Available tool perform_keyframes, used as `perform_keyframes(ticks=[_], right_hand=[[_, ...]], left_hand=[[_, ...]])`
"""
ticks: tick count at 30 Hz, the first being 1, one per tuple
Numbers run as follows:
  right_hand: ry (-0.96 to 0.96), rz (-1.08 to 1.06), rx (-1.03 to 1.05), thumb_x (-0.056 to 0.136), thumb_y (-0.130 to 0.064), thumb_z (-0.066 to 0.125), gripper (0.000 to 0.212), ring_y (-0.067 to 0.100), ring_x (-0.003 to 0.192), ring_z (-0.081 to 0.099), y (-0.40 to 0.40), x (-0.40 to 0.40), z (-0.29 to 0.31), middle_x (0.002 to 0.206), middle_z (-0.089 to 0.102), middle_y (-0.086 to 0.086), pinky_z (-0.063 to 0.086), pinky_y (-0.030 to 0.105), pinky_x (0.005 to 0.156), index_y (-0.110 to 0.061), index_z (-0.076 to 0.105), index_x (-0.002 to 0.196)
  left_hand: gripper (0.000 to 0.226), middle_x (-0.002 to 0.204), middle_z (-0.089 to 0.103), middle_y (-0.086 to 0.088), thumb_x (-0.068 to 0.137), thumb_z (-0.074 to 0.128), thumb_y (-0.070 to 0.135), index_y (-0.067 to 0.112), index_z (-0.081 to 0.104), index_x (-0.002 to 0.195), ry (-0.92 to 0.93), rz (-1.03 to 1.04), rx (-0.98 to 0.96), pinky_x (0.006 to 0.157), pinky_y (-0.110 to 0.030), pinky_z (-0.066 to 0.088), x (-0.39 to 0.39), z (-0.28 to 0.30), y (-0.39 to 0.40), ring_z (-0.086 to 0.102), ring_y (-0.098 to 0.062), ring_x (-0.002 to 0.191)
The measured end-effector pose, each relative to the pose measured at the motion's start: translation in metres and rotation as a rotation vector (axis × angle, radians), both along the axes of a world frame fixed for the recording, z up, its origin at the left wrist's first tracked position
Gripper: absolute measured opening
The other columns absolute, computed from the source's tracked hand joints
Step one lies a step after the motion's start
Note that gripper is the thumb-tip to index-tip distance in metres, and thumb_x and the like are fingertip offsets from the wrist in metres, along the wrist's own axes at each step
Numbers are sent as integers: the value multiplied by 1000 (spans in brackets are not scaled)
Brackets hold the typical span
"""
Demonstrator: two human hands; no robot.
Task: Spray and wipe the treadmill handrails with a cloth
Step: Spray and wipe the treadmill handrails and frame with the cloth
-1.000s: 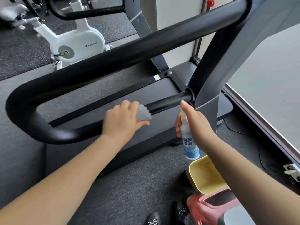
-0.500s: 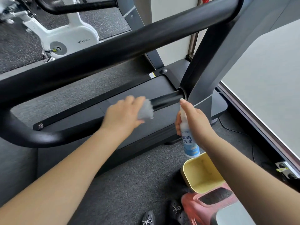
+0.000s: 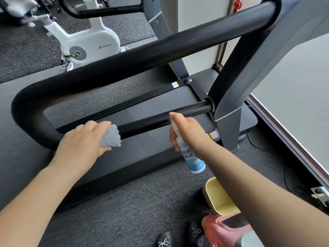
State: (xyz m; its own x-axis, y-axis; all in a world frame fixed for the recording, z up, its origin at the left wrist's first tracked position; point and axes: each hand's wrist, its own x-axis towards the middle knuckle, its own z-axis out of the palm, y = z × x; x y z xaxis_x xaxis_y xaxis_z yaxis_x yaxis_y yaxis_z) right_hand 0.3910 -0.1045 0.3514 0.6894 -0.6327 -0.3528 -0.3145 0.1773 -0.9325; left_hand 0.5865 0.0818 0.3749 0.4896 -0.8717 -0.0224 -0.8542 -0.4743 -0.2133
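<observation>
A black looped handrail [image 3: 138, 56] of the treadmill fills the middle of the view; its thinner lower bar [image 3: 153, 120] runs to the grey upright at the right. My left hand [image 3: 83, 141] presses a folded grey cloth [image 3: 110, 136] against the lower bar near the loop's left bend. My right hand [image 3: 188, 132] grips a white and blue spray bottle [image 3: 193, 157], index finger on the nozzle, held just in front of the lower bar's right half.
The treadmill deck [image 3: 160, 104] lies under the rail. A white exercise bike [image 3: 89, 43] stands at the back left. A yellow bin [image 3: 219, 198] and a pink object [image 3: 224, 229] sit on the grey carpet near my feet. A grey tabletop [image 3: 292, 97] is at the right.
My left hand has slid the cloth leftward along the lower bar, away from the bottle. My right hand stays by the bar with the bottle. The view shifted slightly.
</observation>
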Motion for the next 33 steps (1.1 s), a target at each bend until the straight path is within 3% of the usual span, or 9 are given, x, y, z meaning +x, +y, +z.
perform_keyframes(ticks=[6,14,17,20,25,29,33], right_hand=[[54,-80,-38,93,-47,39,57,21,41,51,-14,-14,3,51,57,12,46,30,60,-9,52,53],[22,-271,13,92,-56,45,58,20,43,52,-39,-57,2,52,57,8,46,26,50,-10,51,58],[-4,-338,32,92,-56,45,59,20,43,52,-38,-66,-2,52,57,9,46,26,51,-10,51,57],[11,-359,19,93,-54,44,58,21,44,52,-38,-76,-5,53,58,10,47,28,54,-8,51,58],[13,-375,21,93,-53,43,59,24,45,52,-36,-82,-7,53,57,11,46,30,56,-9,51,55],[23,-338,-8,95,-51,41,60,24,46,53,-32,-78,-5,55,58,13,46,29,56,-7,51,54],[18,-308,-16,96,-51,41,62,24,47,53,-29,-69,-5,53,57,11,46,29,58,-8,49,52]], left_hand=[[68,103,58,-7,71,77,39,21,49,129,9,10,-11,78,-45,46,0,-3,-1,57,-32,92],[77,107,57,-13,65,78,48,15,49,129,20,-90,-114,77,-48,47,-28,-23,-45,56,-37,91],[84,122,52,-7,71,57,68,23,36,139,70,-170,-157,82,-46,44,-60,-30,-97,52,-31,105],[84,131,46,-7,80,36,73,23,22,146,127,-224,-164,85,-44,42,-94,-39,-160,47,-30,113],[70,127,47,-10,88,36,64,17,30,139,116,-292,-132,82,-44,42,-130,-50,-222,48,-31,111],[67,125,47,-9,87,46,58,20,30,140,120,-287,-120,77,-43,43,-115,-53,-212,50,-31,109],[68,121,50,-5,82,50,62,28,34,139,140,-218,-113,73,-40,43,-78,-40,-153,52,-28,104]])
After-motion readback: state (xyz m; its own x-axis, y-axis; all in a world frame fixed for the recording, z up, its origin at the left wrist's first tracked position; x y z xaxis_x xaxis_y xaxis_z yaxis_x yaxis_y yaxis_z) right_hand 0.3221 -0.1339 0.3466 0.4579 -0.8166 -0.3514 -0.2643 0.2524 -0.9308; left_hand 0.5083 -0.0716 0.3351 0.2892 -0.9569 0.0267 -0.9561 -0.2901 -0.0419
